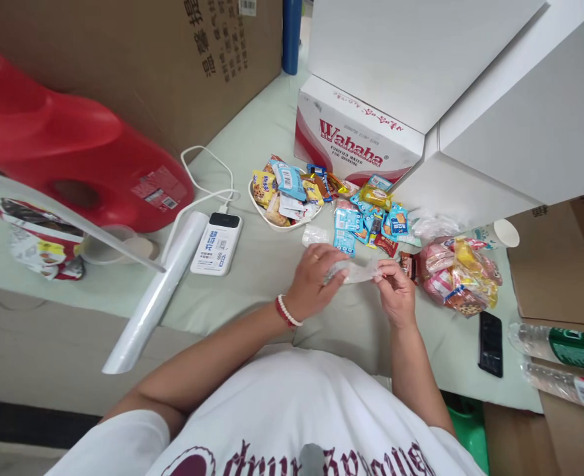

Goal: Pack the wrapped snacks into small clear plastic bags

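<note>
Just right of the frame's centre, a clear plastic piece [358, 272] stretches sideways between left hand [314, 281] and right hand [397, 294], fingers pinching either end, below heaped snack packets [374, 223].

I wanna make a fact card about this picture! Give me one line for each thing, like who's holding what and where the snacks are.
Left hand: holds one end of a clear plastic piece
Right hand: pinches the other end
Left wrist: pale beaded bracelet
White dish: full of snack packets
Loose pile: more wrapped snacks, right of the dish
Snack bag: beyond the right hand, above a black phone in the picture
Power bank: white cable plugged in
</note>
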Demonstrator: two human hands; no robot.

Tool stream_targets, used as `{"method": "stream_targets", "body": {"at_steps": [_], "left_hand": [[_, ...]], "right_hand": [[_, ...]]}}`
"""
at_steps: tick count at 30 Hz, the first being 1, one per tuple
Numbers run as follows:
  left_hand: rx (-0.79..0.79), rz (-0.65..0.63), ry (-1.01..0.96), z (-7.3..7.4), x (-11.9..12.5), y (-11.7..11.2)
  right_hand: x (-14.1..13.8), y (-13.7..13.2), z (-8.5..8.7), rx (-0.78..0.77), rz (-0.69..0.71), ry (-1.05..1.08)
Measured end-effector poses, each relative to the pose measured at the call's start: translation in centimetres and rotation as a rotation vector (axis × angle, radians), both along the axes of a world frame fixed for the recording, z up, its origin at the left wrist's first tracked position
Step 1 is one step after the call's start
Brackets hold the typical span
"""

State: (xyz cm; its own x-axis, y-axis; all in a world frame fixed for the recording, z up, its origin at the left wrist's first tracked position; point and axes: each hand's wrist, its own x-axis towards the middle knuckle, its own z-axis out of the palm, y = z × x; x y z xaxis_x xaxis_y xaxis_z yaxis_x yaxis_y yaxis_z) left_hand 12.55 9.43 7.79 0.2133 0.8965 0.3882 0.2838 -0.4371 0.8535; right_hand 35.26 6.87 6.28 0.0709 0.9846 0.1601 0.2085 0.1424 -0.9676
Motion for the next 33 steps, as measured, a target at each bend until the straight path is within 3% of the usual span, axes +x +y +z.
{"method": "stream_targets", "body": {"at_steps": [4,7,10,13,18,21,26,30,32,33], "left_hand": [[-0.312,-0.229,-0.080,-0.8,2.1,0.5],[-0.536,-0.240,-0.242,-2.0,2.3,0.7],[-0.652,-0.206,-0.345,-2.3,1.7,0.4],[-0.700,-0.156,-0.357,-2.1,1.7,-0.1],[-0.656,-0.058,-0.349,-2.9,1.9,-0.4],[-0.694,0.025,-0.409,-3.6,1.1,0.1],[-0.848,0.008,-0.673,-3.8,-1.1,0.5],[-0.926,0.006,-0.814,-3.4,-1.7,0.0],[-0.916,0.043,-0.852,-3.3,-1.8,-0.1],[-0.899,0.069,-0.868,-3.2,-1.9,-0.1]], "right_hand": [[-0.7,0.3,0.9,0.081,0.057,-0.092],[-0.7,0.4,0.8,0.026,0.038,-0.088],[-1.4,-0.1,-0.1,-0.113,-0.021,0.075],[-3.1,-0.8,-1.0,-0.246,-0.054,0.227],[-4.9,-1.2,-1.5,-0.325,-0.067,0.177],[-3.5,-0.8,-1.2,-0.333,-0.134,0.211],[-0.1,-0.8,-0.9,-0.340,-0.183,0.288],[-0.1,-1.7,-1.8,-0.243,-0.256,0.344],[-0.5,-2.6,-1.8,-0.247,-0.158,0.263],[-0.5,-3.2,-1.4,-0.271,-0.026,0.179]]}}
